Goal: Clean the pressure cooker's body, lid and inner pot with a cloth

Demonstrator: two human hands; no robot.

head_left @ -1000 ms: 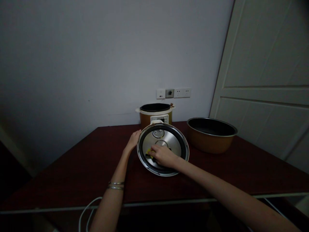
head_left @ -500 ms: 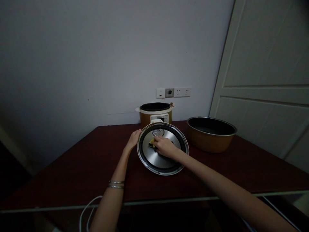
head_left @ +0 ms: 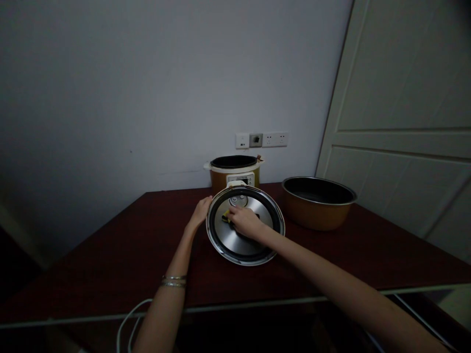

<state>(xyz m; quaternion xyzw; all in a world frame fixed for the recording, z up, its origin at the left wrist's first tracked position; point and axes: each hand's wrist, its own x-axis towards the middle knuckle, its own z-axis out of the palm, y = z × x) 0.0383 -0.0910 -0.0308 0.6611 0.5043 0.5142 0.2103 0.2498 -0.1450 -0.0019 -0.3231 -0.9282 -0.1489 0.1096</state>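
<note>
A round rice cooker lid is propped up on the dark red table, its steel inner face and black seal turned toward me. Gripping its left rim is my left hand, with the fingers going behind the edge. My right hand presses a yellow and black cloth against the metal, left of the lid's middle; most of the cloth is hidden under the fingers. Behind the lid stands the rice cooker body, gold with a white rim, its top uncovered.
To the right sits a gold inner pot with a dark inside. Wall sockets are above the cooker, and a panelled door rises at the right. A white cable hangs by the table's front edge.
The whole view has shifted slightly, so everything appears a little further left. My right hand stays on the lid with the cloth, and the left hand keeps its hold on the rim.
</note>
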